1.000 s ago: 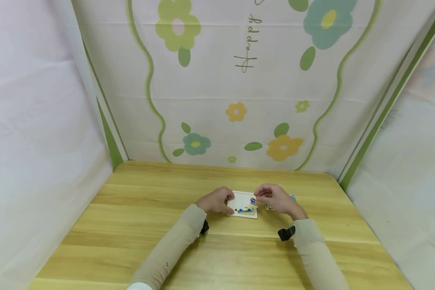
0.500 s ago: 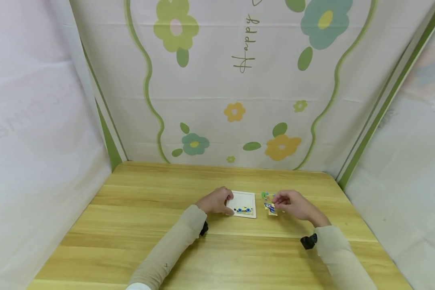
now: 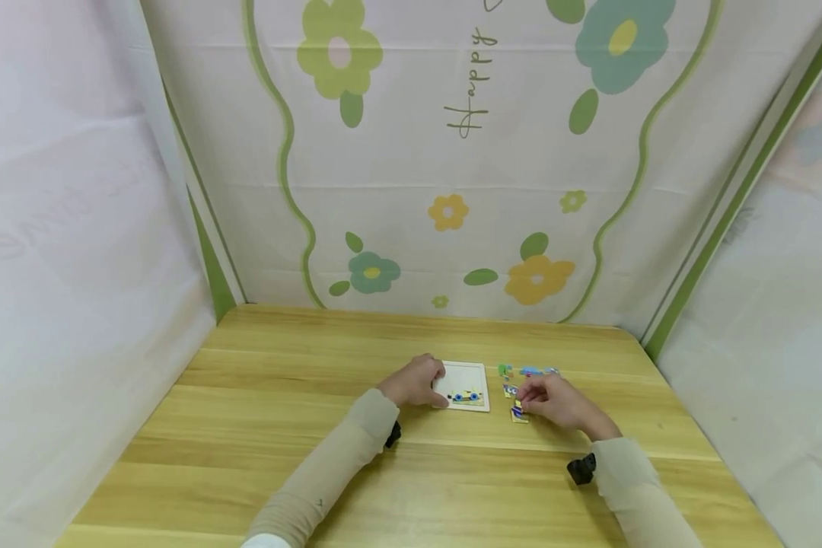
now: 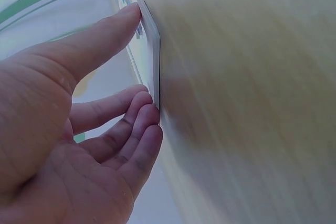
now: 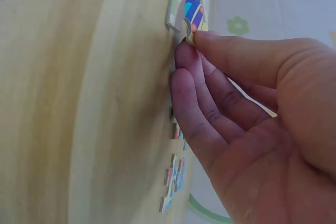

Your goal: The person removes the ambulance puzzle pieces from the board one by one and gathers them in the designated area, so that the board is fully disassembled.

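Observation:
My left hand (image 3: 414, 380) holds the left side of a white puzzle tray (image 3: 462, 373). In the left wrist view, its thumb lies over the tray's rim (image 4: 156, 40) while the curled fingers touch the edge. Inside the tray, along the near side, lies a yellow puzzle section with blue wheels (image 3: 467, 396). To the right of the tray, my right hand (image 3: 555, 401) pinches a purple and yellow puzzle piece (image 5: 196, 17) between thumb and fingers, low over the table. Another purple-patterned piece (image 3: 510, 390) lies just behind it.
More loose pieces lie farther back: a green one (image 3: 504, 371) and a blue one (image 3: 530, 371), partly hidden near the right hand. The wooden table (image 3: 301, 358) meets a floral cloth wall (image 3: 397, 175) at its back edge.
The right hand has moved from above the tray to the right, carrying the purple and yellow puzzle piece, then slightly nearer to me. The left hand stays on the tray.

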### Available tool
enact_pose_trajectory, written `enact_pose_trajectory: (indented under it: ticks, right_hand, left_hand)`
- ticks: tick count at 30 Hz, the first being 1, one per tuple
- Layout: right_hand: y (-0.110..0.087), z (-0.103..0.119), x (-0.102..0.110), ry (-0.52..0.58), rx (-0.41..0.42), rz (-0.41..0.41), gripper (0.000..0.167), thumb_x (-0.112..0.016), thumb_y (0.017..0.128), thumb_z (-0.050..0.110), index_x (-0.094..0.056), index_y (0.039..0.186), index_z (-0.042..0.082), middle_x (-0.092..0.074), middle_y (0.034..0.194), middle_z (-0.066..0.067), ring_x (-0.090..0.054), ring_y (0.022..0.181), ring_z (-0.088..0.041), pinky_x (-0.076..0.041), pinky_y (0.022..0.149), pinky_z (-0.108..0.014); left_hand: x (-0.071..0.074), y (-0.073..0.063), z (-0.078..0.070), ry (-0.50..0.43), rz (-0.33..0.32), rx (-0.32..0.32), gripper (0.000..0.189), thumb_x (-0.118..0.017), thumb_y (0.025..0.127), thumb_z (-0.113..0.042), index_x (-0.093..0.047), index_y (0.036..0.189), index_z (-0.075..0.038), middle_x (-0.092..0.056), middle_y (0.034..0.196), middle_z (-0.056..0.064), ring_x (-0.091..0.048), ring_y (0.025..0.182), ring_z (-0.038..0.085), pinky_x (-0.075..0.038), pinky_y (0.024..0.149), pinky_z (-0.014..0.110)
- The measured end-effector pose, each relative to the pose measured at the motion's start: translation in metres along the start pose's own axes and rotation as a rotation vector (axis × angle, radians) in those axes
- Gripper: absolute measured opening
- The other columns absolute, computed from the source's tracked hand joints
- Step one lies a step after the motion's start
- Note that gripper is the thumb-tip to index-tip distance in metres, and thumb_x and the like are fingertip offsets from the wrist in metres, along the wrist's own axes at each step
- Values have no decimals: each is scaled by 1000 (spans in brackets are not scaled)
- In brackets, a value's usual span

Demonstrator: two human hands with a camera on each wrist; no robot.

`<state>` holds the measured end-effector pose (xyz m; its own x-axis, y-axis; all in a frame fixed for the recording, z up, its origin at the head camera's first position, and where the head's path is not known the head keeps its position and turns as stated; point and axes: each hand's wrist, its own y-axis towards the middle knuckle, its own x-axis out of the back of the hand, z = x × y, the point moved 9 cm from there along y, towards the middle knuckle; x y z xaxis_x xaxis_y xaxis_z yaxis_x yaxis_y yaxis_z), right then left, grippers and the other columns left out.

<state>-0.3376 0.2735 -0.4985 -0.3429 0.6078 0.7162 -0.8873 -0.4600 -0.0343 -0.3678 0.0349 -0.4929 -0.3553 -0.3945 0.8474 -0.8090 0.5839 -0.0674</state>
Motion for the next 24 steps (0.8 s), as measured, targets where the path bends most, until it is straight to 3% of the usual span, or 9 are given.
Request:
enact_pose_trajectory:
  ticks: [7,17,24]
  right_hand:
    - [3,2,-1,-52,-11,-8,6,-71,99,1,-74,103,4,-73,97,-3,-64,87,-7,-56,77,-21]
    - [3,7,-3,-73,-35,1,8,-70,98,-3,-74,102,3,-73,97,-5,-63,85,-8,-55,75,-21]
    - [9,25,3,-158,-30,17,7,-72,96,-1,-74,101,3,-73,95,-4,-64,84,-9,-56,73,-23]
  left_hand:
    - [1,-2,-3,16,5,44,50,-88,89,-27,-67,126,1,-61,116,7,-50,96,13,-50,90,28]
    - [2,-2,-3,50,-4,54,49,-88,89,-27,-67,124,-1,-60,115,4,-50,98,14,-50,91,28]
    - [2,-2,-3,46,-7,46,48,-88,89,-27,-67,123,0,-61,115,5,-50,97,14,-50,89,27]
